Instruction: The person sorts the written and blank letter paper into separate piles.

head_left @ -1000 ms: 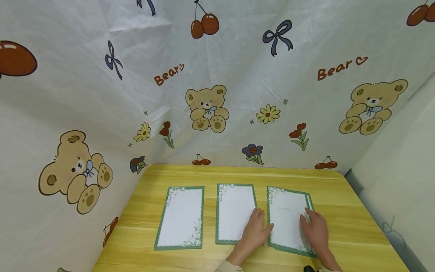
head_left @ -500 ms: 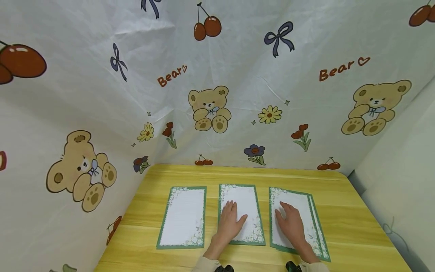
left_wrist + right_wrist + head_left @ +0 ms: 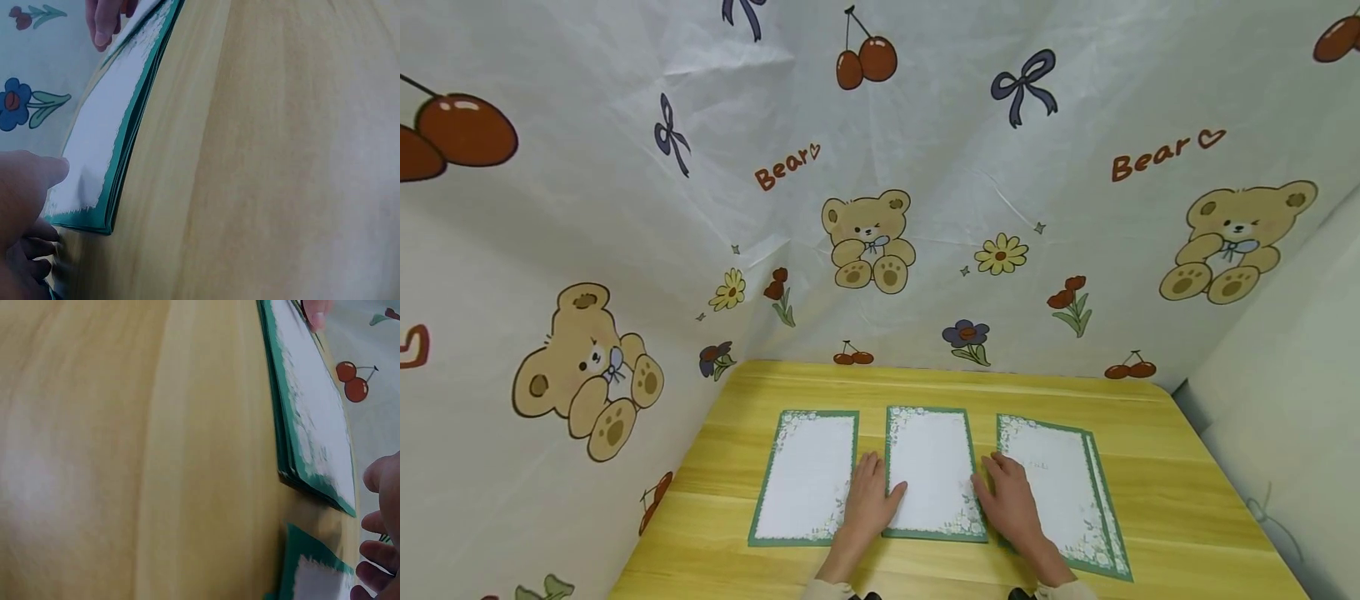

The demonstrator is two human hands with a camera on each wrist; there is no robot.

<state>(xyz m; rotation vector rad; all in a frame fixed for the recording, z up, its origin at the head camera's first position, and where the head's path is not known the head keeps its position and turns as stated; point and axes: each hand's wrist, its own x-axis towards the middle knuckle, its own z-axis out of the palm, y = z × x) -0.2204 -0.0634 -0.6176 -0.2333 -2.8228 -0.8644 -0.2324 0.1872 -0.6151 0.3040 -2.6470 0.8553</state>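
A middle stack of white paper sheets [image 3: 928, 471] with green, flower-trimmed borders lies on the table. My left hand [image 3: 865, 504] is at its left edge, thumb over the border and fingers extended toward the left paper [image 3: 805, 479]. On the other side, my right hand [image 3: 1011, 504] has its thumb by the stack's right edge, and its fingers overlap the right-hand papers [image 3: 1067, 492]. Several layered green edges of the middle stack [image 3: 103, 144] show in the left wrist view. Neither hand grips anything; their fingers are relaxed.
The right-hand papers are fanned, with a lower sheet [image 3: 1118, 533] showing at the right; faint writing marks the top one. A wood-grain table [image 3: 925, 575] runs back to a bear-printed cloth [image 3: 917, 167]. A thin cord [image 3: 1273, 512] hangs beyond the table's right edge.
Both hands have moved left: the left from the gap between middle and right papers, across the middle stack, to its left edge; the right from the right-hand papers to the middle stack's right edge.
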